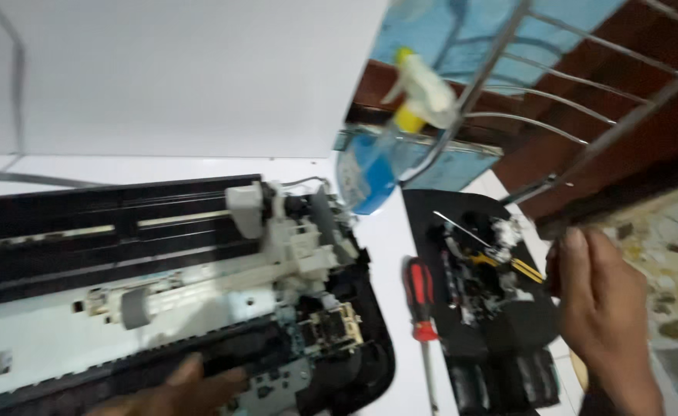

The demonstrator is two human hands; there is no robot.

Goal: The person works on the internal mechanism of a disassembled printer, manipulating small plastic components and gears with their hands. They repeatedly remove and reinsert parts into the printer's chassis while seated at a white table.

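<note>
An opened printer (162, 285) with its cover off lies on the white surface, showing a white roller bar, grey roller and black frame. My left hand (173, 389) rests on the printer's near black edge at the bottom. At the right my right hand (604, 316) hovers with its fingers curled beside a black printer part (493, 308) with yellow and white pieces. Whether it holds anything is unclear in the blur. A screwdriver with a red and black handle (421, 300) lies between the printer and the black part.
A spray bottle of blue liquid (385, 146) with a white and yellow trigger stands behind the printer. A metal wire rack (554, 100) leans over the upper right. A white wall sits behind, patterned floor at far right.
</note>
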